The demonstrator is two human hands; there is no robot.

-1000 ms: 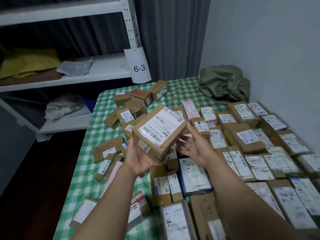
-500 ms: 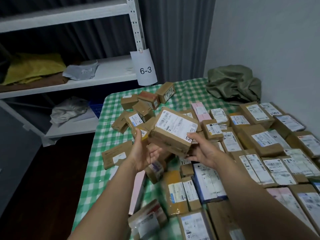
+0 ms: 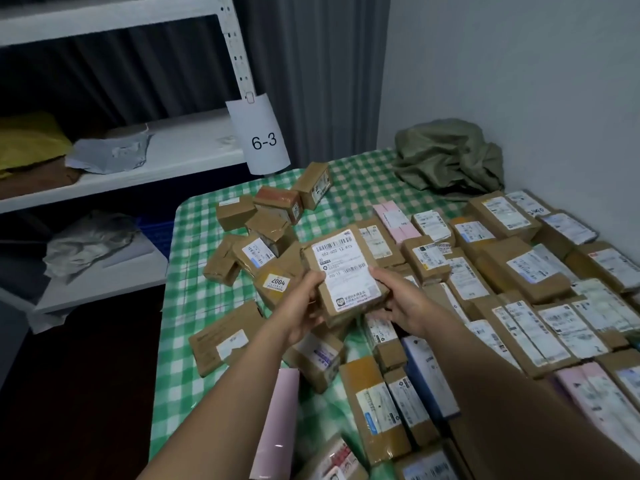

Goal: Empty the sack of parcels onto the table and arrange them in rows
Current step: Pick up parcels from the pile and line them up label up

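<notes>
White metal shelving (image 3: 166, 161) stands at far left. It holds a yellow cloth (image 3: 31, 140) and crumpled grey bags (image 3: 110, 152). A paper tag (image 3: 263, 140) reading 6-3 hangs from its upright.

Next over, we note the table (image 3: 194, 271) under a green-checked cloth. A loose heap of brown boxes (image 3: 270, 226) lies jumbled on its near-left part. One of them bears a yellow sticker marked 2004.

Left hand (image 3: 306, 306): fingers curled round the left edge of a brown parcel (image 3: 346, 271), thumb on top. The parcel is held up off the table above the heap, label upward, tilted.

Right hand (image 3: 403, 303): clasps the same parcel at its right lower corner, thumb on the label.

Right of the hands, we see rows of parcels (image 3: 519, 306) laid flat, touching, labels up, reaching to the wall. A few are pink.

An olive sack (image 3: 450, 157) sits slumped in the far right corner of the table.
</notes>
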